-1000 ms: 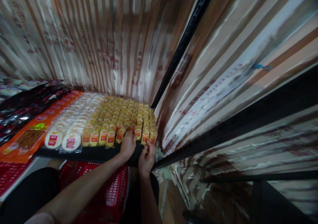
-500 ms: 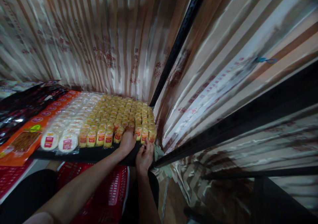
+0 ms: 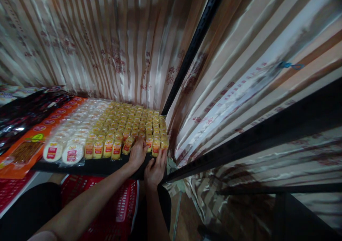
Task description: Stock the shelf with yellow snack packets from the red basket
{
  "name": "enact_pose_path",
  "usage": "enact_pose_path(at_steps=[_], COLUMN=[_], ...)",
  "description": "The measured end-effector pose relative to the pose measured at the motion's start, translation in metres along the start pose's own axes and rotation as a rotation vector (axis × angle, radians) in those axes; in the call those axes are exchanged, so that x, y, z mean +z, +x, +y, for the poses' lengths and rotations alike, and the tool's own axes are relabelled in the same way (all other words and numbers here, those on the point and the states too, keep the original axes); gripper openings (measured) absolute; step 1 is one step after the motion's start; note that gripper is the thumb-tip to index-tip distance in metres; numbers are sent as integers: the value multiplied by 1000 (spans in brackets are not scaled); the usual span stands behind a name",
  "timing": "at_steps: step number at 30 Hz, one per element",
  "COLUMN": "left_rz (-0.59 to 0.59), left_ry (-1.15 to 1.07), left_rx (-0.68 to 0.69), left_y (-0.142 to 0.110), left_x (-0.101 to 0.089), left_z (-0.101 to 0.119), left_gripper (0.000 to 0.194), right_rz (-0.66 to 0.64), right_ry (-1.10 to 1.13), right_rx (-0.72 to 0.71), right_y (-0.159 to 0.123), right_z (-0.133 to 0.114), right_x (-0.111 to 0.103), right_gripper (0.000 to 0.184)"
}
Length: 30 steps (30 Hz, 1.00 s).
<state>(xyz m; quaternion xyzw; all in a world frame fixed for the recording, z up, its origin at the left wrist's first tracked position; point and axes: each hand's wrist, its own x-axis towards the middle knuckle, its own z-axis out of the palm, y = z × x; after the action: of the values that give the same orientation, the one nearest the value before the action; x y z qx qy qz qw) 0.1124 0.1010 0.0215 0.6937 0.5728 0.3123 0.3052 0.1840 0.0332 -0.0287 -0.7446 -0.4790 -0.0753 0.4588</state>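
Rows of small yellow snack packets [image 3: 107, 149] with red-and-white labels stand packed together on a black shelf [image 3: 107, 165]. My left hand [image 3: 138, 154] reaches into the front of these rows. Its fingers are curled in on a packet there, which the hand mostly covers. Beside it, one front packet [image 3: 128, 145] leans askew. At the right end, my right hand [image 3: 155, 169] rests its outstretched fingertips on the front of the last packet [image 3: 164, 143], its thumb apart.
White round packets [image 3: 72, 153], an orange snack bag [image 3: 29, 152] and dark shiny bags [image 3: 29, 116] lie to the left. Under the shelf is a red basket [image 3: 125, 201]. A black post [image 3: 187, 62] and striped sheeting [image 3: 120, 37] stand behind.
My right hand has shifted slightly, its fingers now higher and straighter against the end packet. The left hand has hardly moved. The view has turned a little.
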Motion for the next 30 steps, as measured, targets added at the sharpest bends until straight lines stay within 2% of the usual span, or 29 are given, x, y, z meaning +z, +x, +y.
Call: enact_pose_path(at_steps=[7,17,21,23,26,28,30], left_rz=[20,-2,-1,-2,-4,-50,-156], left_ry=[132,172,149,79,-22,-57,-60], left_rx=[-73,-30,79,173,261,265,227], left_y=[3,1,-5,-18,-50,-78,-107], left_x=[2,5,0,-6,-21,-36,-53], left_z=[4,5,0,-6,-19,-33,-55], left_gripper=[5,9,11,12,14,16,17], right_rz=[-82,-83,-76,-89,-62,-6,35], right_ry=[-21,-9,8,11,14,38,116], right_rx=[-15,23,40,37,10,-42,-103], right_y=[1,3,6,8,9,6,-3], right_z=[5,-1,-6,-7,-6,-7,-12], right_x=[3,2,-3,-5,-6,-7,-12], right_gripper=[55,55,54,54,53,49,45])
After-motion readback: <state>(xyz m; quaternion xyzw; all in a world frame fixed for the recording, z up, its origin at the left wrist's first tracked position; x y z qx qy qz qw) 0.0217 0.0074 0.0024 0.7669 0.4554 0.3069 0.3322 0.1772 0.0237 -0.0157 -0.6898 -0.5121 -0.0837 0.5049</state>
